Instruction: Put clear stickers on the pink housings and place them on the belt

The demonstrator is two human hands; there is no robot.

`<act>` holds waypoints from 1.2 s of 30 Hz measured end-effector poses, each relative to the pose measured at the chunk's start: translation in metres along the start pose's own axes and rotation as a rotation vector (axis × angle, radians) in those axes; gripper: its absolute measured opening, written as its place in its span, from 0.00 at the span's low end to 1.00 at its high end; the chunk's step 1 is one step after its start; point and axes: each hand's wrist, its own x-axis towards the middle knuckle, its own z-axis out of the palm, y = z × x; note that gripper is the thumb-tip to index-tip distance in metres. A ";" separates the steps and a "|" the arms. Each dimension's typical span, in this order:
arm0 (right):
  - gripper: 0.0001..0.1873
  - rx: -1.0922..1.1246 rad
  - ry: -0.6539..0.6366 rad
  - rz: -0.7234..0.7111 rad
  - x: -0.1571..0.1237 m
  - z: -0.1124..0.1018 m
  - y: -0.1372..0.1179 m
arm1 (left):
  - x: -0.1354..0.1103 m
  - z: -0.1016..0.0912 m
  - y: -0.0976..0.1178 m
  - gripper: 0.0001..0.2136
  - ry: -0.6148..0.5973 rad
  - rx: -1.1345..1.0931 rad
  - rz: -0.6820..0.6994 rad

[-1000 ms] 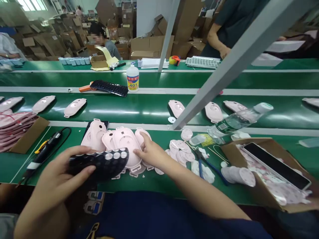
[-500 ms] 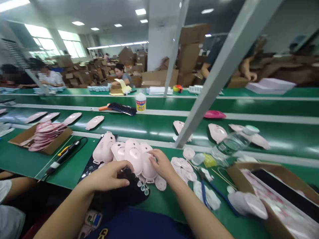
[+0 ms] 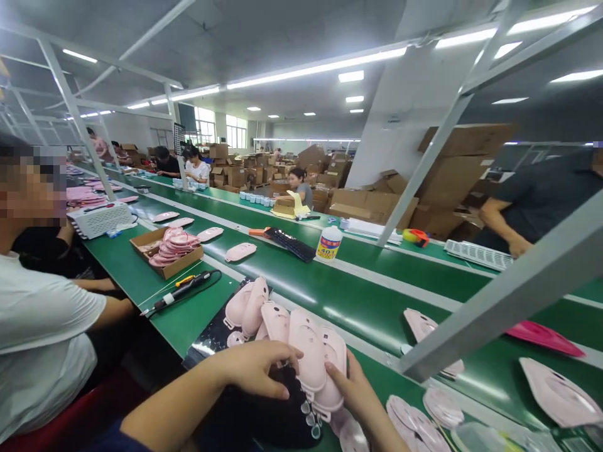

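Several pale pink plastic shells (image 3: pixel 307 348) lie overlapped in a row on a black sheet (image 3: pixel 211 326) in front of me. My left hand (image 3: pixel 261 370) is at the near side of the row, thumb and fingers apart, fingertips against a middle shell. My right hand (image 3: pixel 355 389) has its thumb on the rightmost shell (image 3: pixel 330 392) and its fingers round that shell's right edge. Small clear round pieces (image 3: pixel 311 420) lie just below it. Round pink discs (image 3: pixel 414 420) are piled to the right of my right hand.
A cardboard box (image 3: pixel 172 269) of pink parts and an electric screwdriver (image 3: pixel 181 289) lie at left. More shells (image 3: pixel 241 252) rest along the green belt, near a white bottle (image 3: pixel 328 243). A slanted metal post (image 3: pixel 494 301) stands at right. A co-worker (image 3: pixel 42 339) sits at left.
My view has swung left, so the co-worker at left shows and the things at far right have left the frame. My right hand has closed round the edge of the rightmost shell.
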 end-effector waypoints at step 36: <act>0.06 -0.364 0.027 -0.765 -0.114 -0.007 -0.141 | -0.028 0.000 0.030 0.11 0.186 0.247 0.070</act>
